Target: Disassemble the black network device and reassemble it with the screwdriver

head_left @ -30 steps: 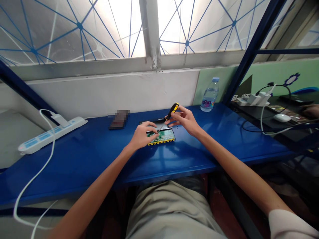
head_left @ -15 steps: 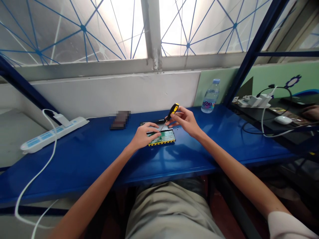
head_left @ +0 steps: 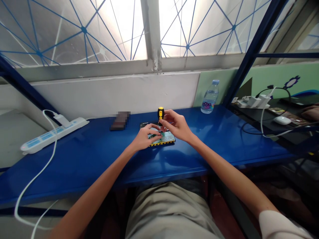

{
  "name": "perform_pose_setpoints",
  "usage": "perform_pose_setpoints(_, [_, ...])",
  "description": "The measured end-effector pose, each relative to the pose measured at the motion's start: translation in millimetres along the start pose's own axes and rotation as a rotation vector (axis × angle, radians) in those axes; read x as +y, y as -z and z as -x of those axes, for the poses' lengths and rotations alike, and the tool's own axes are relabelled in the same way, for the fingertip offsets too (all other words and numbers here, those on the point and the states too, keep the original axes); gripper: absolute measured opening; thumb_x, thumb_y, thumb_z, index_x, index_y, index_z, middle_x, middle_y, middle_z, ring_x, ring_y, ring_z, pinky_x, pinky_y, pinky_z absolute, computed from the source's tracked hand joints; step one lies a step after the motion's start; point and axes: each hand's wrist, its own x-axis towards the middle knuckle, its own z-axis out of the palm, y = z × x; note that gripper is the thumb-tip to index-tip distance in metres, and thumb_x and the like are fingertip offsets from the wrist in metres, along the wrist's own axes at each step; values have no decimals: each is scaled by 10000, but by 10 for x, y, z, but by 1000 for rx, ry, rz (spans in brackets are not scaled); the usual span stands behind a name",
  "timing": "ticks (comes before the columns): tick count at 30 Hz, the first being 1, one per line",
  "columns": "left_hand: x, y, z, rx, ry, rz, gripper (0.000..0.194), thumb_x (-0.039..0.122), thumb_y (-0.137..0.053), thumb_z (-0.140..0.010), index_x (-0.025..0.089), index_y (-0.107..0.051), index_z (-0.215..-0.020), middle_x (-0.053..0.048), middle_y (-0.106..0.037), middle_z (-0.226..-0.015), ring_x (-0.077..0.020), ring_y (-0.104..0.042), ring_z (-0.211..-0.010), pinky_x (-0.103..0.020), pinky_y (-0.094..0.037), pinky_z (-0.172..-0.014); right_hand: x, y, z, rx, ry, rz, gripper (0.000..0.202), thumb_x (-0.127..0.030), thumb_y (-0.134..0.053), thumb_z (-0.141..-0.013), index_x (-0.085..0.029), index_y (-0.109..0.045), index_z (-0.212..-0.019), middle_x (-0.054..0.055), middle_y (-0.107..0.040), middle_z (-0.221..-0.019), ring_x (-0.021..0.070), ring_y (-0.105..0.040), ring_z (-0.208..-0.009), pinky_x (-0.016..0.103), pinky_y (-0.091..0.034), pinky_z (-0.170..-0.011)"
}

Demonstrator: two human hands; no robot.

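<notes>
A green circuit board (head_left: 168, 136) with a yellow-and-black striped front edge lies on the blue table, partly covered by both hands. My right hand (head_left: 176, 123) holds a black-and-yellow screwdriver (head_left: 160, 114) upright, its tip pointing down at the board. My left hand (head_left: 146, 136) rests over the board's left side, thumb and fingertips brought together around the screwdriver's tip. Whatever is between those fingertips is too small to make out.
A dark, blurred-out flat object (head_left: 120, 120) lies behind to the left. Further left is a white power strip (head_left: 56, 134) with a cable. A water bottle (head_left: 210, 97) stands at the back right. A white mouse (head_left: 282, 120) and another person's hand (head_left: 311, 113) are far right.
My right hand has moved left and turned the screwdriver from a tilt to upright over the board. My left hand has stayed nearly in place.
</notes>
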Motion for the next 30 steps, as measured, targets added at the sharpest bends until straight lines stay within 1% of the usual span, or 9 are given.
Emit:
perform_pose_setpoints(5, [-11, 4, 3, -15, 4, -12, 203, 401, -700, -868, 231, -809, -852, -74, -666, -1101, -242, -670, -1002, -396, -500, -969, 19, -18, -1, 4, 35, 44, 295, -456, -635, -914, -207, -562, -1053, -17, -637, -742, 126, -636, -595, 267, -535, -593])
perform_pose_setpoints(13, [-43, -9, 13, -23, 1, -37, 196, 406, -700, -866, 247, -815, -866, -65, -660, -1108, -242, -664, -1008, -396, -503, -971, 86, -21, 22, 0, 25, 64, 279, -414, -638, -911, -200, -576, -1079, 12, -677, -832, 136, -675, -633, 262, -552, -599])
perform_pose_setpoints(23, [-26, -2, 5, -28, 19, -32, 207, 421, -712, -851, 242, -816, -853, -70, -660, -1106, -247, -664, -1005, -386, -517, -948, 30, -17, 30, -13, 16, 73, 269, -382, -642, -904, -193, -581, -1084, 18, -696, -838, 137, -693, -632, 251, -561, -587])
perform_pose_setpoints(30, [-35, -19, 2, -33, 17, -13, 209, 420, -719, -843, 232, -810, -840, -80, -665, -1107, -259, -668, -1018, -401, -513, -944, 9, -10, 31, -6, 27, 112, 280, -404, -650, -895, -194, -590, -1071, 15, -690, -805, 142, -691, -634, 258, -561, -595])
